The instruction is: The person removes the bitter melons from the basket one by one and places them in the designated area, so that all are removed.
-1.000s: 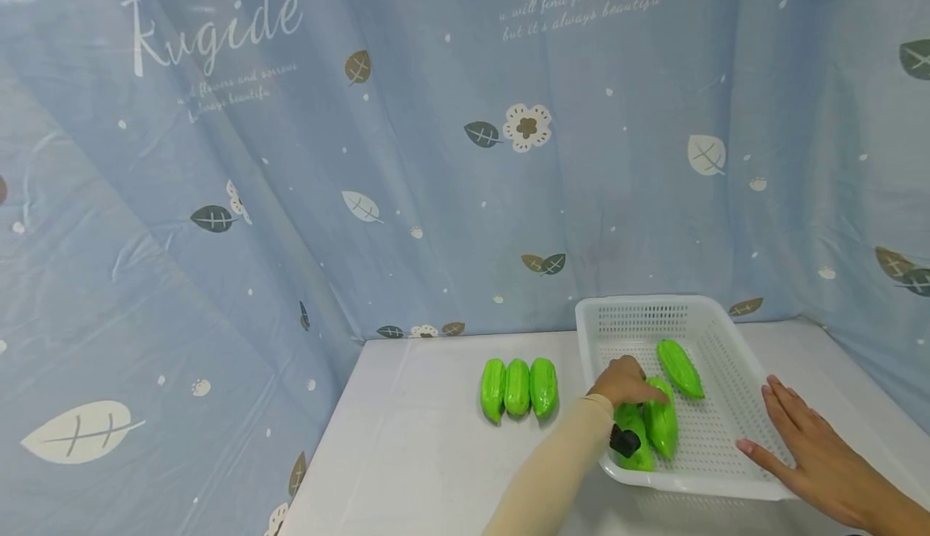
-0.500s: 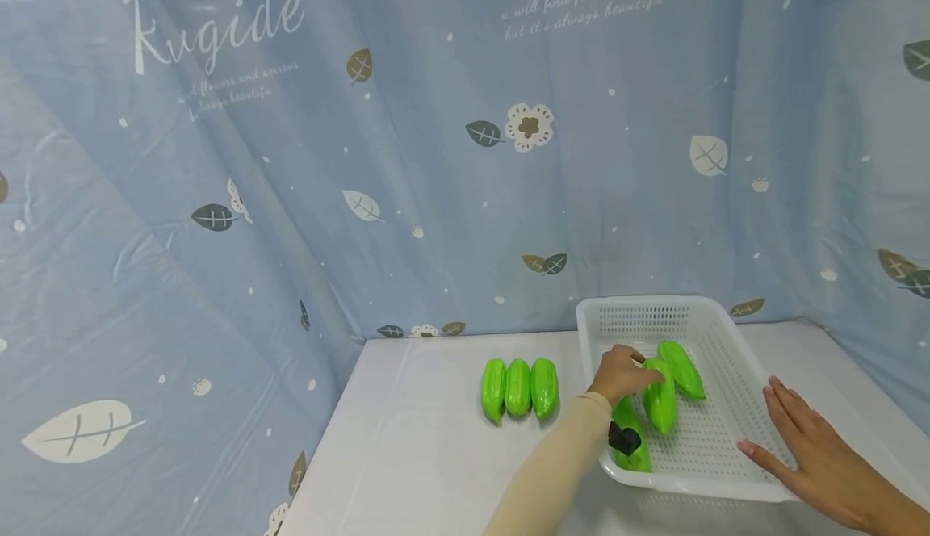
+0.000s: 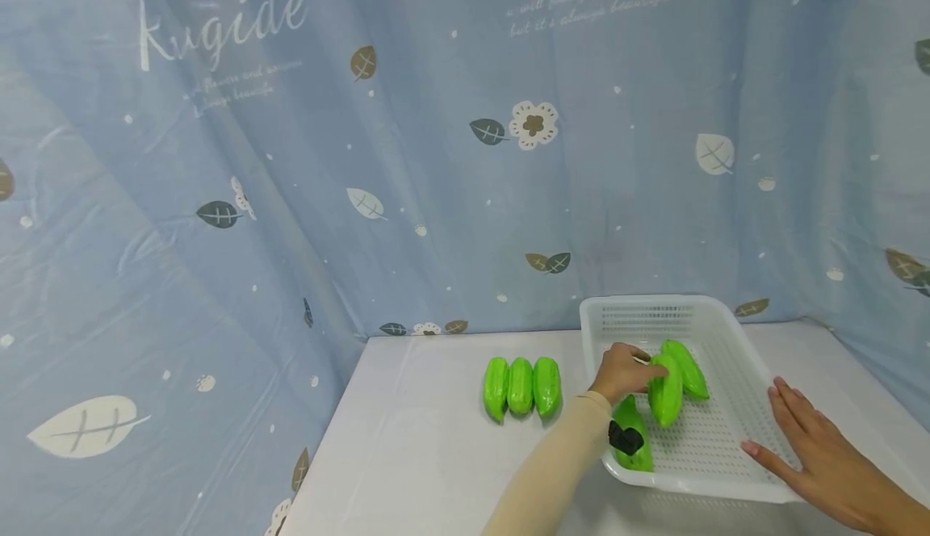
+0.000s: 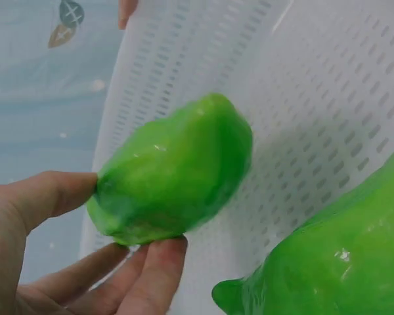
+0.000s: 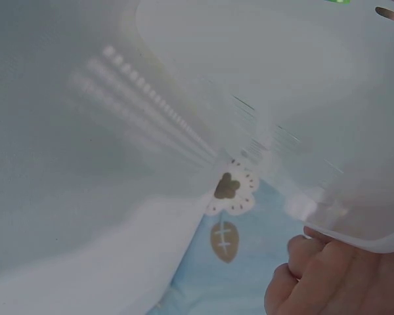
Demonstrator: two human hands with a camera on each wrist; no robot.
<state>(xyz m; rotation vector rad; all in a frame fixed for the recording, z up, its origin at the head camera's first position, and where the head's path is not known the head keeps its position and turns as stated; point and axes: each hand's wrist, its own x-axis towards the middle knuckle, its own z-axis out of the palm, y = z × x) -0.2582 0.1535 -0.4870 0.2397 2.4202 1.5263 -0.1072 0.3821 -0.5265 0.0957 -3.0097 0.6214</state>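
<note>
In the head view my left hand [image 3: 625, 373] reaches into a white perforated basket [image 3: 726, 483] and pinches a ridged green bitter melon [image 3: 666, 397]. The left wrist view shows the thumb on one side of this melon [image 4: 174, 170] and fingertips under its end. Behind it a second bitter melon [image 3: 689, 370] lies in the basket, partly covered. Another bitter melon [image 3: 632, 431] rests near the basket's left wall, below the left wrist. My right hand [image 3: 817, 447] lies along the basket's right rim with straight fingers, the thumb spread inward over it.
Three more bitter melons [image 3: 521, 387] lie side by side on the white table [image 3: 429, 455], left of the basket. A blue patterned curtain [image 3: 436, 157] hangs behind and at the sides. A black device [image 3: 625, 437] is strapped to the left wrist.
My left hand has drawn the held bitter melon up and away from the one at the basket's left wall, toward the far one. The right hand stays on the rim.
</note>
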